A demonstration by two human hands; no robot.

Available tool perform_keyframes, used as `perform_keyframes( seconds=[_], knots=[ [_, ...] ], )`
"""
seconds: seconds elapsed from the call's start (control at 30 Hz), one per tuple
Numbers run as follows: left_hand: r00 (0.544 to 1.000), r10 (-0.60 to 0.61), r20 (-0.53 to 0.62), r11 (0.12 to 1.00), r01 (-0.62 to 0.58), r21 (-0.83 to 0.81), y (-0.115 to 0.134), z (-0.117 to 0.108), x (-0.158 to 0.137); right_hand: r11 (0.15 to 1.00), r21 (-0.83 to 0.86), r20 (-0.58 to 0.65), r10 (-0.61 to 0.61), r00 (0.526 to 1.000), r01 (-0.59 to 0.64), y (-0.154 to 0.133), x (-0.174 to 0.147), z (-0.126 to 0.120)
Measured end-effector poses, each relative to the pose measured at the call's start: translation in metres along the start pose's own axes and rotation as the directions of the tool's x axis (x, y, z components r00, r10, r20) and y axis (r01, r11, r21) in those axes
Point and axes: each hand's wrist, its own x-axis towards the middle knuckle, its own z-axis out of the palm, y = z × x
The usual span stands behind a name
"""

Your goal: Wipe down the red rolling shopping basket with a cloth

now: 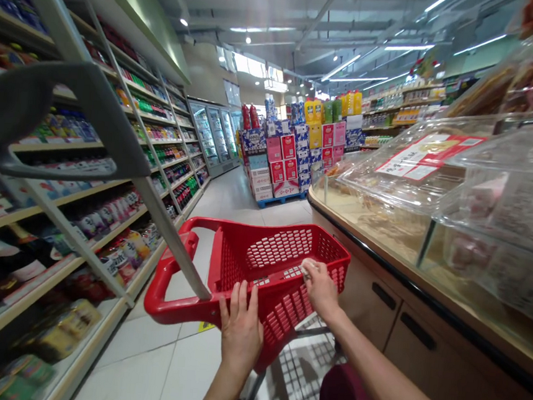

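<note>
A red plastic shopping cart (227, 255) with lattice sides stands in front of me, and no goods show in its basket. My left hand (242, 325) lies with fingers stretched over the near rim, close to the push handle (160, 290). Further along the same rim, my right hand (322, 293) is closed around a small white wad (308, 266), perhaps tissue or cloth, against the cart's edge. A metal pole (174, 242) with a grey loop grip (96, 123) rises from the cart's handle end, slanting toward the upper left.
Drink shelves (119, 224) line the left side. On the right runs a display counter (369, 246) with clear plastic food packs (419, 157). Stacked boxes (283, 164) on a blue pallet (280, 199) stand ahead, with glass-door fridges (213, 136) beyond at left.
</note>
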Motion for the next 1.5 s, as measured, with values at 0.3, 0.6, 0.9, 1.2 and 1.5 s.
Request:
perform_keyframes(
  seconds=[0.3,0.6,0.9,1.2,1.5],
  knots=[
    [0.941,0.231,-0.248,0.969,-0.245,-0.024,-0.043,-0.031,-0.015,0.972,0.141,0.043,-0.195,0.980,0.187,-0.029,-0.011,0.010],
    [0.965,0.002,-0.264,0.995,0.026,0.101,-0.102,-0.047,-0.005,0.859,0.322,0.062,-0.440,0.896,0.399,-0.125,-0.032,0.024],
    [0.974,-0.040,-0.221,0.996,0.057,0.069,-0.095,-0.044,-0.011,0.975,0.168,0.041,-0.154,0.987,0.146,-0.069,-0.020,0.023],
    [0.990,-0.063,-0.129,0.996,0.071,0.053,-0.091,-0.052,-0.012,0.744,0.389,-0.159,-0.526,0.835,0.543,-0.135,-0.040,0.023],
    [0.992,-0.111,-0.063,0.994,0.112,0.007,-0.088,-0.062,-0.013,0.789,0.223,0.120,-0.605,0.787,0.573,-0.081,-0.079,0.059]
  ],
)
